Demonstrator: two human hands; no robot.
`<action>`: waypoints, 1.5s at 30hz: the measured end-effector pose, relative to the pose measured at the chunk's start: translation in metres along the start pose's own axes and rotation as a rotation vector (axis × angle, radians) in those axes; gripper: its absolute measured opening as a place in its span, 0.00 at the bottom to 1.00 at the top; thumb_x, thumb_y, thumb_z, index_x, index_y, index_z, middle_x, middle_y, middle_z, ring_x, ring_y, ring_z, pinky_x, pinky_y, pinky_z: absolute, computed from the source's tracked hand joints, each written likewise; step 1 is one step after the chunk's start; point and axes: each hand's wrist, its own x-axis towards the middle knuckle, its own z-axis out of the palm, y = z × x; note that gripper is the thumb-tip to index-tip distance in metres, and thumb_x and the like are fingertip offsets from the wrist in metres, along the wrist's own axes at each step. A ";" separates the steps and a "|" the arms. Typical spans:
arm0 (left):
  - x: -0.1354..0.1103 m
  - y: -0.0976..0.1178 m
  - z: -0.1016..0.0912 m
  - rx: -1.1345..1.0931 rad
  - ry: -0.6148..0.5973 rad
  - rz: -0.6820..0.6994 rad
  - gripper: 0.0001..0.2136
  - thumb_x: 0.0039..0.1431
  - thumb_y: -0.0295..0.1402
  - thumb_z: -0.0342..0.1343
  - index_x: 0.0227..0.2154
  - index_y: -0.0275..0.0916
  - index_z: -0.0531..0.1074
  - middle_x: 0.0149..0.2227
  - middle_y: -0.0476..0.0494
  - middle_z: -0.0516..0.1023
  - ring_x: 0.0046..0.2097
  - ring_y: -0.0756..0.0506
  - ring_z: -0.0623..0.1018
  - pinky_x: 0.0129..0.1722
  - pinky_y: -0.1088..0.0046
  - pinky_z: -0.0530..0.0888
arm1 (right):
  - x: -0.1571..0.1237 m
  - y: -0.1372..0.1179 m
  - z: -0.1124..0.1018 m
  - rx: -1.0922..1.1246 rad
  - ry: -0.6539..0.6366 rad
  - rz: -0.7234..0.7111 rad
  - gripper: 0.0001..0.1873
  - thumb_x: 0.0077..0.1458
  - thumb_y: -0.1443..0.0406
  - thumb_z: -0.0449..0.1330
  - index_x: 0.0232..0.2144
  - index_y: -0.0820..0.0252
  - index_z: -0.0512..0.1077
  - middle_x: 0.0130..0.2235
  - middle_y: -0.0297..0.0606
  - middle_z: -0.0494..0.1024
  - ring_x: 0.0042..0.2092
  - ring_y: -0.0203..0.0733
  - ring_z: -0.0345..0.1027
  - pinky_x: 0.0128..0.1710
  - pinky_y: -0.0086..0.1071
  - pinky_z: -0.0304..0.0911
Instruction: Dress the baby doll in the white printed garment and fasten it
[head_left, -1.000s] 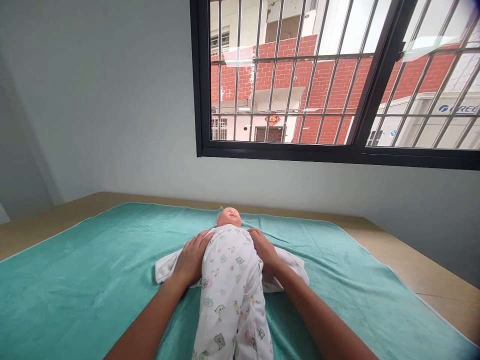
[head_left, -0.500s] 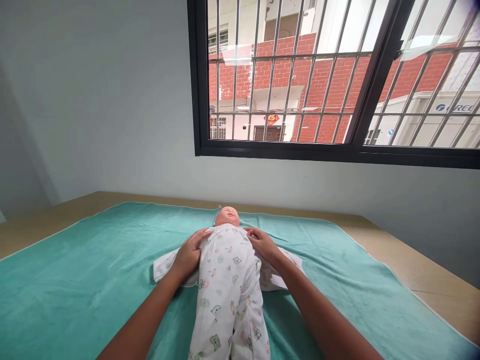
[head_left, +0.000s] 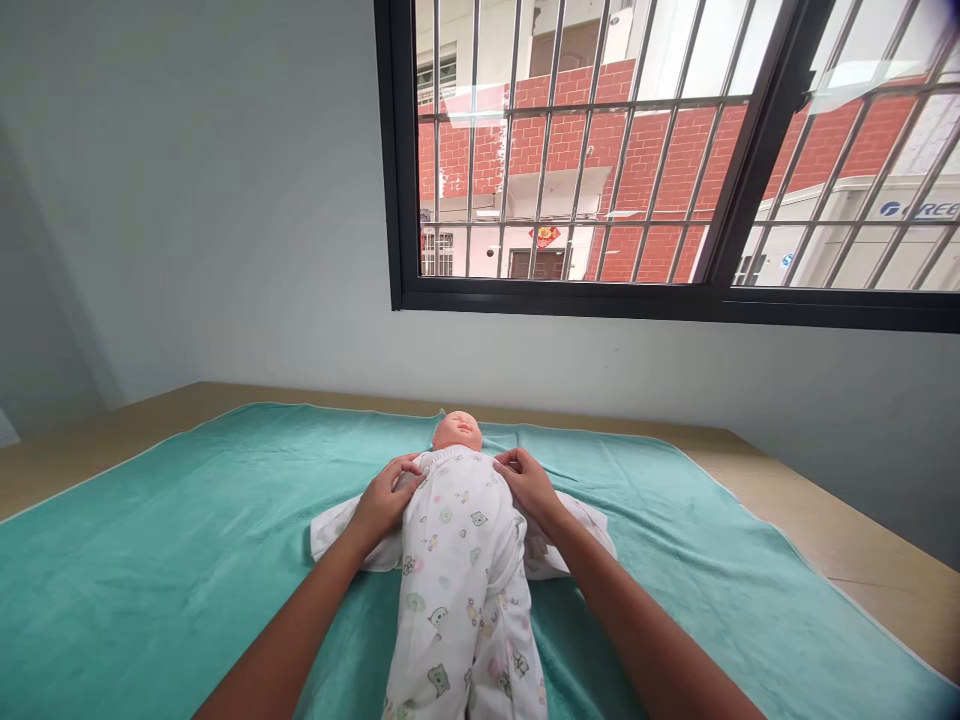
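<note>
Pants (head_left: 457, 570) look on doll (head_left: 459, 430), waistband (head_left: 454, 455) up; tweaks prob. remain. Your L hand (head_left: 382, 500), 10 o'clock, & R hand (head_left: 531, 485), 2 o'clock, curl narrow; can't tell if gripping

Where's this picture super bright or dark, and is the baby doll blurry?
Head view: the window is brightest, with pale patches on its glass; head view: the wall dims toward the left edge, and the picture's top right corner is dark purplish; head view: the doll's head and patterned trousers look fairly clear.
</note>
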 end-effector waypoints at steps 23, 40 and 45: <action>-0.003 -0.008 0.007 0.398 0.123 0.128 0.10 0.65 0.33 0.44 0.45 0.40 0.67 0.47 0.39 0.76 0.49 0.42 0.75 0.51 0.60 0.72 | -0.114 -0.125 0.026 -0.676 -0.538 -0.566 0.13 0.55 0.55 0.62 0.26 0.57 0.72 0.31 0.32 0.76 0.30 0.36 0.64 0.28 0.31 0.51; -0.006 -0.014 0.007 0.466 0.105 0.202 0.12 0.67 0.33 0.43 0.47 0.40 0.68 0.51 0.40 0.74 0.51 0.42 0.74 0.52 0.60 0.71 | -0.190 -0.146 0.034 -1.128 -0.891 -0.687 0.17 0.54 0.51 0.61 0.25 0.57 0.75 0.22 0.36 0.77 0.17 0.43 0.67 0.14 0.32 0.46; -0.005 -0.014 0.007 0.493 0.088 0.218 0.12 0.67 0.33 0.43 0.46 0.41 0.69 0.52 0.40 0.73 0.53 0.42 0.73 0.53 0.60 0.70 | -0.196 -0.133 0.047 -0.997 -0.885 -0.545 0.13 0.53 0.59 0.60 0.26 0.60 0.78 0.23 0.45 0.79 0.23 0.51 0.72 0.24 0.40 0.62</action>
